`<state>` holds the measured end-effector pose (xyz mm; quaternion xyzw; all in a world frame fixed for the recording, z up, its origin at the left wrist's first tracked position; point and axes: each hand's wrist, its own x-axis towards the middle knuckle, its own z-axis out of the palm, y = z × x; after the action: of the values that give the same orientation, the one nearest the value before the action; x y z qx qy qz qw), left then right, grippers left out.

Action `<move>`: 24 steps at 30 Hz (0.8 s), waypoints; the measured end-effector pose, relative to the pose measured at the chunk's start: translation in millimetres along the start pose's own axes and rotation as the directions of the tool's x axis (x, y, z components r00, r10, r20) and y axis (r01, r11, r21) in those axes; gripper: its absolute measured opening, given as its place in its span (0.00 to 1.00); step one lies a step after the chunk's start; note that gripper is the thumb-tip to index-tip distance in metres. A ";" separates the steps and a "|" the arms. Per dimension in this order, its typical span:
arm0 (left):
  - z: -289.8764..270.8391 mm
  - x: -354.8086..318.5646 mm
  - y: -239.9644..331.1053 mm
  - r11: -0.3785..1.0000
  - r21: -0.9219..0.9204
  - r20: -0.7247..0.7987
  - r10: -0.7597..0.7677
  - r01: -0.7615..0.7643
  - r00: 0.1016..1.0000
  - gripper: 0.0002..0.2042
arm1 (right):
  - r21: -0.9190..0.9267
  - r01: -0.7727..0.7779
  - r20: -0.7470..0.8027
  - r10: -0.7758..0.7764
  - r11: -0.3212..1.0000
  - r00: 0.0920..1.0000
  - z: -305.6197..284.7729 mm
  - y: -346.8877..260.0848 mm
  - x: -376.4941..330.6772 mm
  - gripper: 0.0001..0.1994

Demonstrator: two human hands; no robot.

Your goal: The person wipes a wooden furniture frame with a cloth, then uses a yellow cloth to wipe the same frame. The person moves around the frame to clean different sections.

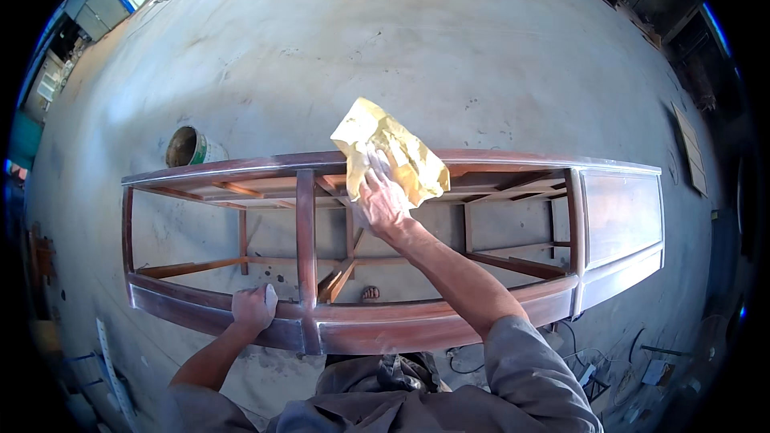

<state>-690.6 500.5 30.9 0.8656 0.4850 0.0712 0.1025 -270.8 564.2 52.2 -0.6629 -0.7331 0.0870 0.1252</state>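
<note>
A long reddish-brown wooden frame, open between its rails and crossbars, stands on the concrete floor in front of me. My right hand reaches across to the far rail and holds a crumpled yellow sheet of sandpaper against it. On the near rail, left of a crossbar, rests my left hand, gripping a small whitish piece whose kind I cannot tell. Through the frame a bare toe of mine shows on the floor.
An open tin can stands on the floor just beyond the frame's far left. Cables and small clutter lie at the lower right. A flat board lies at the right. Stacked furniture and debris line the far edges.
</note>
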 end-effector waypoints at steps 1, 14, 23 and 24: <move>0.0 2.2 -3.6 1.000 0.008 -0.008 0.010 -0.010 1.000 0.12 | 0.034 0.082 -0.047 -0.080 0.996 0.996 4.3 -15.7 11.7 0.30; 9.9 27.9 -15.3 0.997 -0.040 0.013 0.060 -0.060 0.998 0.10 | -0.176 0.235 0.100 -0.220 0.956 0.970 44.8 -163.2 122.9 0.31; 13.3 31.5 -21.9 1.000 -0.021 0.046 0.004 -0.003 0.999 0.11 | -0.030 -0.319 -0.389 0.283 0.947 0.877 -49.7 185.8 -39.4 0.35; 17.3 42.7 -15.7 0.998 -0.038 0.059 0.046 -0.043 0.997 0.11 | -0.094 -0.377 -0.510 0.281 0.921 0.813 -62.8 252.3 -74.6 0.28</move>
<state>-677.5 543.1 11.3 0.8759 0.4609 0.0562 0.1312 -5.5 514.4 32.9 -0.7890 -0.5563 -0.1329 0.2245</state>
